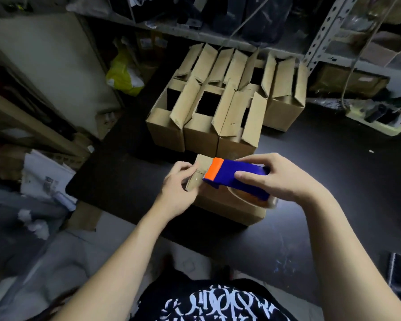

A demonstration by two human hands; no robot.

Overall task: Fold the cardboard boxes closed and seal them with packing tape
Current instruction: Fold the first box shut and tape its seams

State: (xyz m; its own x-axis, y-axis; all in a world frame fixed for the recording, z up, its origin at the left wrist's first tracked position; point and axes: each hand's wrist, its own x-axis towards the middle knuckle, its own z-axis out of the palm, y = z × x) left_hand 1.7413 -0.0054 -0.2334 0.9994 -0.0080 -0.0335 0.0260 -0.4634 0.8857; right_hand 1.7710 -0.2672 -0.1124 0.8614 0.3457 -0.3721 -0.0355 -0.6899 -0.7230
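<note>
Person's wearing a black tee (218, 303) with messy white graffiti-style lettering printed across the front, forearms (125, 251) bare.

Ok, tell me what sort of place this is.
Probably a small stockroom or packing area. Behind stands slotted metal shelving crammed with goods, a batch of open cardboard boxes waits on the dark table, and the right hand holds a blue tape dispenser over the near box.
</note>
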